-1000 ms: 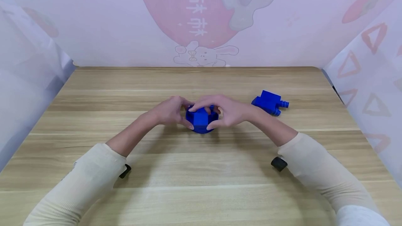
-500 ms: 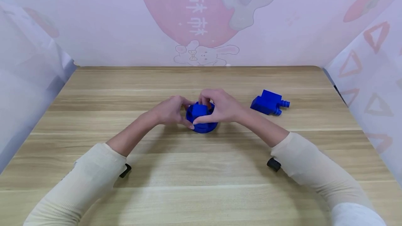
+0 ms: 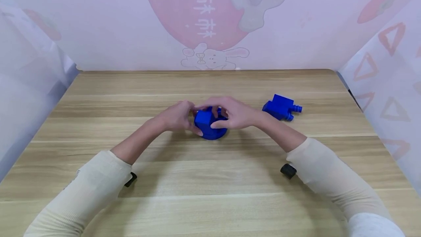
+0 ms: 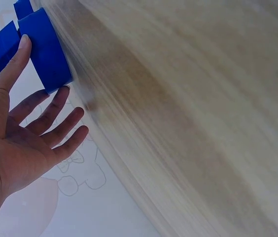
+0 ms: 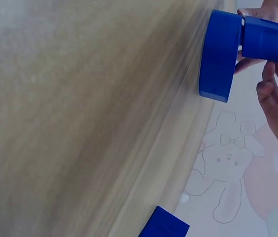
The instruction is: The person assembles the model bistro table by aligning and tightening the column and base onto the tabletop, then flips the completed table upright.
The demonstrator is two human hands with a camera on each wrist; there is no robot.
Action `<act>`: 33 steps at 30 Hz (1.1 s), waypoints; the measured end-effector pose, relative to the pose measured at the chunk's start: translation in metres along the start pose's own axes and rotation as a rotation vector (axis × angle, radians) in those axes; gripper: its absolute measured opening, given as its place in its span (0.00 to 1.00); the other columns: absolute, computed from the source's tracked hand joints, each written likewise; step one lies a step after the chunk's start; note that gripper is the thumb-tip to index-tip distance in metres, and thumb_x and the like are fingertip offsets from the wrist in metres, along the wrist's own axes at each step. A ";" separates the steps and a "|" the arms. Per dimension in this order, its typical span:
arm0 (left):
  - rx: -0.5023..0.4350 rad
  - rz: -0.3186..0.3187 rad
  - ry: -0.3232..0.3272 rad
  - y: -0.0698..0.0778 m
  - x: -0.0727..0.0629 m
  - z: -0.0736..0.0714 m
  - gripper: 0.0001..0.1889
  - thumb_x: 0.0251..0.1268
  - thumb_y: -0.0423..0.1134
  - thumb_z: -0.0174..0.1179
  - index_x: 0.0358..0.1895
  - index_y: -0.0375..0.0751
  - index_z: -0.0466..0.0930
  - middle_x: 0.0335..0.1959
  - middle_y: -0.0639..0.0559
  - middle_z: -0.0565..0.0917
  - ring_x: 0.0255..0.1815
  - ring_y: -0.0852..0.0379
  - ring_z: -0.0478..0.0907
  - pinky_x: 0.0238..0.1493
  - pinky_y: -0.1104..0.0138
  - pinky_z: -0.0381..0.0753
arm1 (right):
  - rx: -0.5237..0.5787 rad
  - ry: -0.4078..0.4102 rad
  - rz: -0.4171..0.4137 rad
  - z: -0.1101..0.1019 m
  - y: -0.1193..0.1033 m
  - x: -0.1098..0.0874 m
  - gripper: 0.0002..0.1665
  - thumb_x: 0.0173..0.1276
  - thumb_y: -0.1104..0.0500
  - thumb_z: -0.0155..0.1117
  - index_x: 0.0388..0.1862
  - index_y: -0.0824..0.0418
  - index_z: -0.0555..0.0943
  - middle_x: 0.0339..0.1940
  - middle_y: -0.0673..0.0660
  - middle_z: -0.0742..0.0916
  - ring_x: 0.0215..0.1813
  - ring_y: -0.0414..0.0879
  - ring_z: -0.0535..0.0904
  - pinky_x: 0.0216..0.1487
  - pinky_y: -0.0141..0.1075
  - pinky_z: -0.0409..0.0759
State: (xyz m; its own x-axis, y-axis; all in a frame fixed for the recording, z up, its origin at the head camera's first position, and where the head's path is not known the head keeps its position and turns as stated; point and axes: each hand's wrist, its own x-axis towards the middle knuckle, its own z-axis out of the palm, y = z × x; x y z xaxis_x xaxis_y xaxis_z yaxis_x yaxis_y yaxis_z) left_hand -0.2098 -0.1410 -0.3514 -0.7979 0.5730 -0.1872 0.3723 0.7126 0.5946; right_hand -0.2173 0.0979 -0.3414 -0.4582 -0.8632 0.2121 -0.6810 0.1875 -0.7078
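A blue round base (image 3: 214,134) stands on the table between both hands, carrying a faceted blue block (image 3: 203,118) on top. My left hand (image 3: 178,116) holds the base from the left, its thumb at the front and fingers behind; in the left wrist view the thumb lies on the base's side (image 4: 45,52) and the other fingers spread. From the right, my right hand (image 3: 241,114) grips the block, with the thumb in front and some fingers bent over it. In the right wrist view fingertips touch the block (image 5: 267,42). The far fingers are partly hidden.
Farther right on the wooden table (image 3: 210,178) lies another blue piece (image 3: 281,107), box-shaped with two ridged pegs. A printed pale curtain (image 3: 115,21) stands behind the table's back edge, with more cloth along both sides.
The right hand has shifted its grip on the block, its fingers drawing in and then reaching leftward again. The block has turned on the base, while the left hand stays in place.
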 end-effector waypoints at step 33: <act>0.013 -0.003 -0.001 0.000 0.000 0.000 0.45 0.51 0.44 0.83 0.70 0.26 0.73 0.53 0.36 0.86 0.53 0.46 0.82 0.59 0.54 0.81 | -0.040 0.066 0.077 -0.013 0.004 -0.008 0.20 0.60 0.60 0.82 0.47 0.64 0.84 0.49 0.56 0.87 0.42 0.48 0.77 0.37 0.49 0.77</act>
State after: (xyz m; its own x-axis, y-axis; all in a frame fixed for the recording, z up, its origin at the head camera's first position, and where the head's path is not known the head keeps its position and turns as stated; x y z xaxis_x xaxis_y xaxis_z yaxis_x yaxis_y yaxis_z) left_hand -0.2099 -0.1413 -0.3513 -0.7986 0.5713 -0.1895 0.3763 0.7196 0.5835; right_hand -0.2243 0.1115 -0.3372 -0.5457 -0.8130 0.2028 -0.6642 0.2722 -0.6962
